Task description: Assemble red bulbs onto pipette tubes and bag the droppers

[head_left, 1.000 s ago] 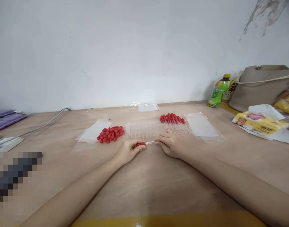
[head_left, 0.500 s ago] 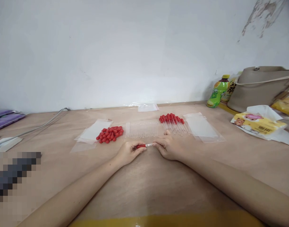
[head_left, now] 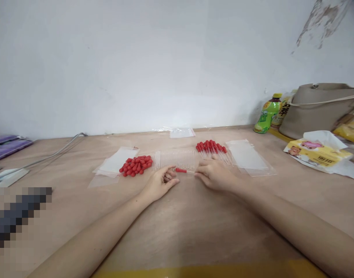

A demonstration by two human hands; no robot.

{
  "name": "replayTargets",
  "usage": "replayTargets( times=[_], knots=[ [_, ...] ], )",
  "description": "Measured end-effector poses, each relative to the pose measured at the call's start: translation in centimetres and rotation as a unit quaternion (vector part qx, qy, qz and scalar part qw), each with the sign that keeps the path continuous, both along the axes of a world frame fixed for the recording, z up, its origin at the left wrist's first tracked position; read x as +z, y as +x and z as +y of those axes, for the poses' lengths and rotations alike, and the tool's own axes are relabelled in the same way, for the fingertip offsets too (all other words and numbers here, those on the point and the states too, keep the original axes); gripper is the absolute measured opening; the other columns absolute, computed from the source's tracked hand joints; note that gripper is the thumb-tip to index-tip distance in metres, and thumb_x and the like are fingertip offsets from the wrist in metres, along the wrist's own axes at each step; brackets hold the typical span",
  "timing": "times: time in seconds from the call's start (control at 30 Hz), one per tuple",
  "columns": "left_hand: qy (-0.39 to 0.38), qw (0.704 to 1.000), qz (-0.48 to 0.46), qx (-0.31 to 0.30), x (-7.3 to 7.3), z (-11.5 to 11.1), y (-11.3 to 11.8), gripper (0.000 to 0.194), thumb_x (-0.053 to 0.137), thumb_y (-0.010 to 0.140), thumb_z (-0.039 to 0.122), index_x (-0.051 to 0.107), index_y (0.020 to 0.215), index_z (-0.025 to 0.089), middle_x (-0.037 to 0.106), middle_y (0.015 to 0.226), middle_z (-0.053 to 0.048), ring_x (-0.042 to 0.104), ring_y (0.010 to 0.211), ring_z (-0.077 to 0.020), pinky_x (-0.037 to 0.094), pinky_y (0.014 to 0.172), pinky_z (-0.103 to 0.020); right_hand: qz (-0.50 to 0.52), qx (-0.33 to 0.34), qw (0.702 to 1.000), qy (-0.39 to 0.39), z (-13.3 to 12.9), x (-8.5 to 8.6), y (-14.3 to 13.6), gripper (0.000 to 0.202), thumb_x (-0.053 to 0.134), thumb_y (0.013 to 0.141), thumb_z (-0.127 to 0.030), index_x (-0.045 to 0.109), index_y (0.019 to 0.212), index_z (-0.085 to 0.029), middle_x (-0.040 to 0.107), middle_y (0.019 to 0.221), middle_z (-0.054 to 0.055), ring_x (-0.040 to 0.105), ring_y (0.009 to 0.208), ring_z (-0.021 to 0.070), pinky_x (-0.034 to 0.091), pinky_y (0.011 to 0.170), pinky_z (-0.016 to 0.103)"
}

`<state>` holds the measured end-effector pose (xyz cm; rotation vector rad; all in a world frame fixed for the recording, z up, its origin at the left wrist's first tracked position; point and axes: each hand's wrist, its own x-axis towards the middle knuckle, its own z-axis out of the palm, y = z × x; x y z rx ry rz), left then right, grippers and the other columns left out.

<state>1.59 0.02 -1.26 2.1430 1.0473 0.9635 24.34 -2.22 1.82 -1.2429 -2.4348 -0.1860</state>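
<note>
My right hand [head_left: 213, 173] pinches the clear tube of a dropper [head_left: 181, 170], whose red bulb points left. Thumb and fingers apart, my left hand [head_left: 162, 181] is just left of that bulb and holds nothing. A pile of red rubber bulbs [head_left: 135, 166] lies beyond my left hand. Behind the hands, clear glass tubes [head_left: 177, 159] lie side by side in a row. Several droppers with red bulbs [head_left: 211, 146] are gathered behind my right hand, their clear tubes toward me.
Clear plastic bags lie at the left [head_left: 110, 164] and right [head_left: 248, 156], and a small one [head_left: 182, 133] by the wall. A green bottle [head_left: 266, 114], a grey bag [head_left: 316, 110] and a tissue pack [head_left: 318, 152] are at the right. A cable [head_left: 58, 150] runs at the left.
My left hand has let go of the red bulb and opened. The dropper has moved slightly up and to the right with my right hand.
</note>
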Motion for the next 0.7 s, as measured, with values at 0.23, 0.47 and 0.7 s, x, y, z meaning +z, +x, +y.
replayTargets(
  times=[0.23,0.47,0.7],
  knots=[
    [0.023,0.997,0.077,-0.010,0.3,0.2,0.0,0.021,0.057,0.075,0.028,0.061,0.092,0.015,0.058,0.071,-0.001,0.052,0.058,-0.0101,0.045,0.053,-0.022,0.111,-0.297,0.946,-0.065,4.3,0.1,2.5,0.038,0.040,0.081,-0.038,0.058,0.054,-0.018,0.057,0.054,0.003,0.050,0.056,0.0150,0.028,0.055,0.027],
    [0.032,0.995,0.090,-0.020,0.4,0.1,0.0,0.017,0.056,0.076,0.026,0.062,0.087,0.015,0.059,0.074,-0.003,0.053,0.062,-0.0112,0.044,0.056,-0.022,0.070,-0.359,0.930,-0.031,6.3,-0.7,2.4,0.036,0.040,0.079,-0.032,0.056,0.050,-0.017,0.059,0.058,0.007,0.053,0.062,0.0180,0.029,0.066,0.033],
    [0.033,0.995,0.090,-0.024,0.4,0.1,0.0,0.016,0.056,0.076,0.027,0.063,0.085,0.015,0.059,0.073,-0.003,0.053,0.061,-0.0111,0.044,0.055,-0.022,0.065,-0.333,0.941,-0.011,5.8,-1.1,2.1,0.038,0.040,0.080,-0.040,0.058,0.058,-0.015,0.059,0.061,0.007,0.054,0.069,0.0200,0.025,0.073,0.037]
  ],
)
